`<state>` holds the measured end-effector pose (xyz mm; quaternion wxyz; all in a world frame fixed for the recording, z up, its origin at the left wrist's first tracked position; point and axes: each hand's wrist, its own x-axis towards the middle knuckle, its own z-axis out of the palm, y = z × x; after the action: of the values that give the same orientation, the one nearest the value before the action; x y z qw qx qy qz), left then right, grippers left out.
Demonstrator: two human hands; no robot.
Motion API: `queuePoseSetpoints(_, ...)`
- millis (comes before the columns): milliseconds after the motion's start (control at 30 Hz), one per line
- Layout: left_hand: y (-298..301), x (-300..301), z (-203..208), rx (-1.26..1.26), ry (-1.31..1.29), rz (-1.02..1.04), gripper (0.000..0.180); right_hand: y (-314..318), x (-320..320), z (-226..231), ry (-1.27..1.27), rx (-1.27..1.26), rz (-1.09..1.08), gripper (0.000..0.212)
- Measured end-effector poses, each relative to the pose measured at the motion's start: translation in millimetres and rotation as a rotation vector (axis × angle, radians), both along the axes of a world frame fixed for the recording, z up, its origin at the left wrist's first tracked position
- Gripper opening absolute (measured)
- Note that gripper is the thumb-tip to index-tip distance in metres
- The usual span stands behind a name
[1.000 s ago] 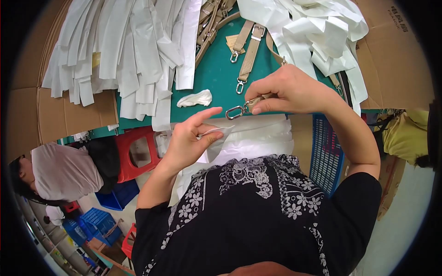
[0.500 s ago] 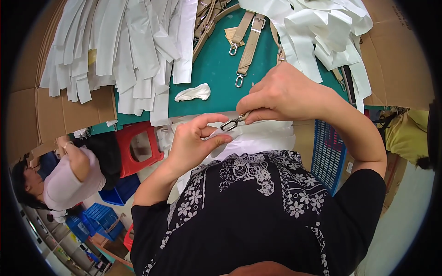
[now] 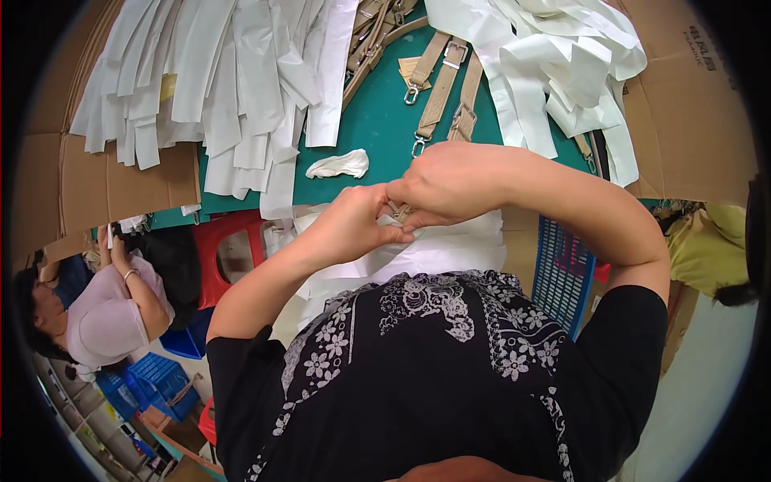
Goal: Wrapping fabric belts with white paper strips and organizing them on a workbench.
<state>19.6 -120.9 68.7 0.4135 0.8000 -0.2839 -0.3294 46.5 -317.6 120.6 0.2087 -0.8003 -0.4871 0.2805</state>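
Pinching tan strap [image 3: 399,212] between fingers [image 3: 384,234] (mostly hidden).

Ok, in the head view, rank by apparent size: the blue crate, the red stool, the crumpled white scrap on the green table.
1. Blue crate and red stool: look alike, both partly hidden, so unranked.
2. Crumpled white scrap: clearly smallest.

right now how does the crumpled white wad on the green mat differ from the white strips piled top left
The wad is one small crumpled lump lying alone on the green mat; the strips are many, long, flat and overlapping, hanging over cardboard. Both are white and thin, and neither hand touches them.
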Motion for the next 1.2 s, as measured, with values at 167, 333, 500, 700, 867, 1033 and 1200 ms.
queuePoseSetpoints(167,4,-1,8,0.029,0.181,0.129,0.070,-22,21,-27,0.350,-0.141,-0.062,0.024)
queuePoseSetpoints(333,3,-4,5,-0.010,0.114,0.146,0.074,-27,16,-33,0.059,-0.051,0.006,0.018)
queuePoseSetpoints(500,4,-5,-8,-0.037,0.138,0.145,0.074,-28,5,-20,0.066,-0.070,-0.140,0.023)
queuePoseSetpoints(700,0,-12,-17,-0.129,0.146,0.147,0.072,-40,7,-18,0.307,-0.012,-0.095,0.032)
queuePoseSetpoints(867,-8,-8,3,-0.033,0.203,0.089,0.072,-26,-2,-25,-0.045,-0.088,-0.016,0.033)
queuePoseSetpoints(1033,-12,-10,-2,-0.096,0.237,0.074,0.065,-17,-3,-31,-0.348,-0.126,-0.060,0.044)
queuePoseSetpoints(1200,-13,-10,-18,-0.280,0.231,0.041,0.048,-19,-1,-39,-0.373,-0.010,-0.121,0.043)
